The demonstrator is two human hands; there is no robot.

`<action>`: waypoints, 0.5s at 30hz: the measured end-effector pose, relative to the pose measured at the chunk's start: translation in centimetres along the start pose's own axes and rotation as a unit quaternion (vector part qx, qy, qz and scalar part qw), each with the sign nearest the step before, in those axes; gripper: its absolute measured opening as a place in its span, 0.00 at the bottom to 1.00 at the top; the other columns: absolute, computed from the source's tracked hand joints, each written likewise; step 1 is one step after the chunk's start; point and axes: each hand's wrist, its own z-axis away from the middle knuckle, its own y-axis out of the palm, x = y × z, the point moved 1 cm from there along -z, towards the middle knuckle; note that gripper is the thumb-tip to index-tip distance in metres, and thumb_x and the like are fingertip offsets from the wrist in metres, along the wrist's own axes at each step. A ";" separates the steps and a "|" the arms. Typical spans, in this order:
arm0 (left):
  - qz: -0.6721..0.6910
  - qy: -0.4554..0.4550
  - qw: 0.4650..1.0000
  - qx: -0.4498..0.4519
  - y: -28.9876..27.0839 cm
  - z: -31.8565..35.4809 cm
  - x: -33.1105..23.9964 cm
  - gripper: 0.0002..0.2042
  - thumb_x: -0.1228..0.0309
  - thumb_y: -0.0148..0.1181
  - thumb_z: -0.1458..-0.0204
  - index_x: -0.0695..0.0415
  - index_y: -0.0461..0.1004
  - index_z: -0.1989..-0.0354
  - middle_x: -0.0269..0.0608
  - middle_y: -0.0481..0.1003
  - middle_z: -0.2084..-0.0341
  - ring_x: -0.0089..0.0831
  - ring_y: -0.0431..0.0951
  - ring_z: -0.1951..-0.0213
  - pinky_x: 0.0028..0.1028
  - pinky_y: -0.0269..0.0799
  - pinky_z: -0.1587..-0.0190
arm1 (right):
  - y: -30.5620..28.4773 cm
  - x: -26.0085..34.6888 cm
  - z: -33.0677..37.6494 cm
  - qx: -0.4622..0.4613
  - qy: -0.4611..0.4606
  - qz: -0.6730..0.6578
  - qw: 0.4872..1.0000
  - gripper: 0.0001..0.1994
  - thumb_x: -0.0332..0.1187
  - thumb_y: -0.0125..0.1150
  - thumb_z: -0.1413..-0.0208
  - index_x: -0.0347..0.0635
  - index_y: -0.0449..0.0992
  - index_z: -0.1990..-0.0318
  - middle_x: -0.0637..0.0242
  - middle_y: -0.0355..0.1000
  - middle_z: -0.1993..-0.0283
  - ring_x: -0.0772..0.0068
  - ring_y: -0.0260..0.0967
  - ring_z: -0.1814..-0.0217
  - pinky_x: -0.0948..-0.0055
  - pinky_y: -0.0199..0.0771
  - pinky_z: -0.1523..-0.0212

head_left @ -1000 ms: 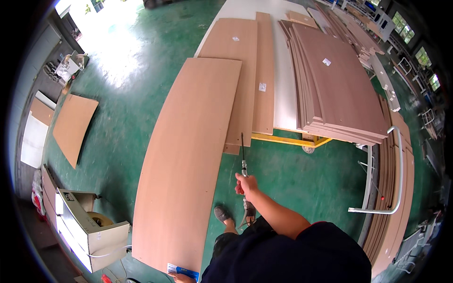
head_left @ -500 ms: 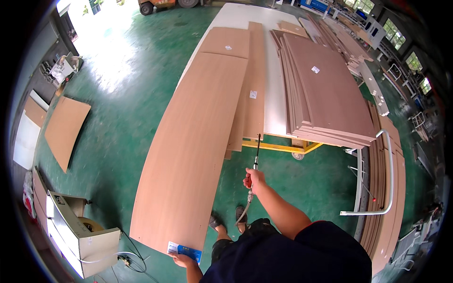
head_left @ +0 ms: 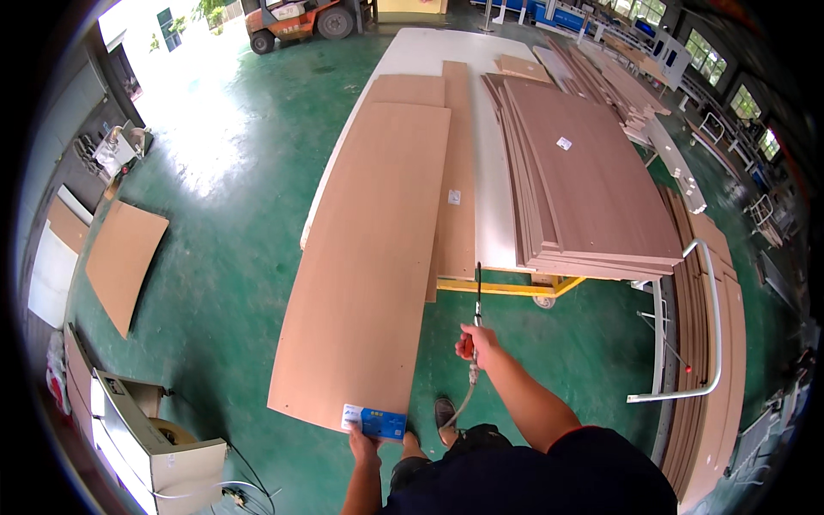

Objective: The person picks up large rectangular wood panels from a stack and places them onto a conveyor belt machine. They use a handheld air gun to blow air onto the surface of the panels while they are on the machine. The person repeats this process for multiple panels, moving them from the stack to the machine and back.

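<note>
A long light-brown wooden panel (head_left: 356, 266) stretches from near my body out over the boards on the trolley. At its near edge lies a blue and white card (head_left: 375, 423). My left hand (head_left: 364, 445) is closed on that edge, thumb by the card; the fingers beneath are hidden. In my right hand (head_left: 479, 345) is an air blow gun (head_left: 479, 296) with a red handle, wrapped by my fingers. Its thin dark nozzle points away from me, and a hose (head_left: 466, 402) trails from its base toward my legs.
The trolley has a yellow frame (head_left: 506, 288) and a white sheet (head_left: 495, 206) on top. Stacked brown panels (head_left: 592, 172) rest on its right side. A white metal rail (head_left: 717, 335) stands at right by more boards. Lower left is a cream machine (head_left: 184, 472) with cables. Far back stands an orange forklift (head_left: 296, 24).
The long panel has slid away from me and to the right, covering a label on the panel beyond. My left hand moved with it. My right hand still holds the blow gun; the view has tilted up.
</note>
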 end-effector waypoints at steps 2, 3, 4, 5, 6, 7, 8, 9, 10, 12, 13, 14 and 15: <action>-0.030 -0.037 0.998 0.051 2.8 -0.9 -0.9 0.31 0.46 0.39 0.35 0.62 0.60 0.37 0.49 0.71 0.48 0.43 0.77 0.52 0.40 0.79 0.58 | -1.8 -0.8 0.0 0.009 0.000 -0.010 1.000 0.14 0.39 0.63 0.43 0.39 0.68 0.71 0.54 0.72 0.78 0.60 0.74 0.79 0.61 0.77 0.77; -0.046 -0.056 0.994 0.077 4.4 -1.4 -1.2 0.32 0.46 0.39 0.35 0.63 0.59 0.36 0.50 0.70 0.45 0.46 0.76 0.48 0.44 0.78 0.54 | -2.9 -1.3 0.1 0.005 -0.002 -0.014 1.000 0.14 0.39 0.63 0.43 0.39 0.68 0.72 0.54 0.72 0.78 0.60 0.74 0.79 0.61 0.77 0.76; -0.025 -0.103 0.990 0.089 7.1 -0.4 -3.1 0.33 0.45 0.40 0.36 0.63 0.57 0.35 0.52 0.66 0.40 0.50 0.70 0.42 0.50 0.70 0.44 | -4.0 -1.9 0.2 0.001 -0.003 -0.017 1.000 0.14 0.38 0.62 0.43 0.39 0.68 0.72 0.54 0.72 0.78 0.60 0.74 0.79 0.61 0.78 0.76; 0.001 -0.108 0.988 0.106 8.7 -1.0 -3.7 0.33 0.45 0.41 0.37 0.63 0.58 0.35 0.53 0.67 0.41 0.50 0.71 0.43 0.49 0.70 0.44 | -5.1 -2.5 0.6 0.002 -0.005 -0.013 1.000 0.14 0.38 0.63 0.44 0.38 0.69 0.73 0.55 0.73 0.78 0.59 0.74 0.79 0.61 0.78 0.76; 0.028 -0.112 0.986 0.124 10.2 -2.3 -3.8 0.34 0.44 0.42 0.37 0.64 0.58 0.36 0.55 0.67 0.42 0.50 0.71 0.43 0.48 0.70 0.44 | -6.0 -3.0 1.2 0.003 -0.007 -0.008 1.000 0.14 0.37 0.63 0.45 0.38 0.70 0.74 0.55 0.73 0.79 0.59 0.74 0.79 0.61 0.78 0.76; 0.053 -0.118 0.981 0.143 11.8 -3.6 -4.1 0.34 0.44 0.43 0.38 0.64 0.59 0.36 0.56 0.68 0.43 0.50 0.72 0.44 0.47 0.71 0.44 | -7.1 -3.6 1.8 -0.007 -0.003 -0.003 1.000 0.14 0.38 0.62 0.44 0.37 0.71 0.74 0.54 0.73 0.78 0.59 0.74 0.79 0.61 0.78 0.76; 0.060 -0.119 0.977 0.166 13.5 -4.7 -4.7 0.35 0.43 0.43 0.38 0.63 0.57 0.35 0.56 0.66 0.41 0.50 0.69 0.41 0.48 0.66 0.41 | -8.1 -4.1 2.3 -0.017 0.001 0.003 1.000 0.14 0.38 0.62 0.43 0.36 0.71 0.74 0.54 0.74 0.77 0.58 0.75 0.78 0.61 0.78 0.76; 0.068 -0.120 0.973 0.187 15.1 -5.6 -5.4 0.36 0.43 0.43 0.38 0.63 0.56 0.34 0.56 0.64 0.39 0.50 0.66 0.39 0.49 0.62 0.38 | -9.4 -4.7 3.0 -0.015 -0.002 0.007 1.000 0.14 0.38 0.62 0.44 0.36 0.72 0.73 0.54 0.74 0.77 0.58 0.75 0.78 0.61 0.78 0.75; 0.074 -0.120 0.968 0.209 16.8 -6.6 -6.2 0.36 0.43 0.43 0.38 0.62 0.55 0.33 0.57 0.62 0.37 0.50 0.63 0.36 0.50 0.58 0.35 | -10.7 -5.4 3.6 -0.014 -0.006 0.011 1.000 0.14 0.37 0.62 0.44 0.35 0.72 0.73 0.54 0.74 0.77 0.58 0.75 0.78 0.62 0.79 0.75; 0.072 -0.134 0.960 0.236 20.2 -9.2 -8.3 0.37 0.42 0.44 0.39 0.62 0.54 0.32 0.56 0.60 0.36 0.51 0.61 0.35 0.50 0.55 0.34 | -12.7 -6.3 5.3 -0.028 -0.014 0.017 0.999 0.13 0.36 0.62 0.44 0.35 0.73 0.73 0.54 0.74 0.78 0.57 0.75 0.78 0.61 0.80 0.74; 0.070 -0.140 0.955 0.252 22.1 -10.6 -9.1 0.38 0.42 0.44 0.39 0.62 0.53 0.32 0.56 0.60 0.35 0.51 0.60 0.34 0.50 0.53 0.33 | -14.2 -6.9 6.2 -0.049 -0.026 0.001 0.998 0.13 0.36 0.61 0.44 0.35 0.73 0.74 0.53 0.74 0.78 0.57 0.75 0.78 0.60 0.80 0.74; 0.041 -0.150 0.953 0.261 24.1 -11.8 -9.4 0.38 0.41 0.43 0.39 0.62 0.54 0.32 0.56 0.61 0.37 0.52 0.62 0.36 0.50 0.55 0.33 | -15.9 -7.7 7.3 -0.077 -0.037 -0.024 0.996 0.12 0.35 0.61 0.44 0.35 0.73 0.74 0.53 0.74 0.78 0.56 0.75 0.78 0.60 0.80 0.74; 0.009 -0.159 0.949 0.270 26.1 -12.8 -9.8 0.38 0.41 0.42 0.39 0.62 0.55 0.33 0.56 0.62 0.38 0.52 0.63 0.37 0.50 0.56 0.34 | -17.3 -8.3 8.1 -0.102 -0.046 -0.056 0.992 0.12 0.35 0.61 0.44 0.35 0.73 0.74 0.53 0.74 0.78 0.56 0.75 0.78 0.59 0.80 0.74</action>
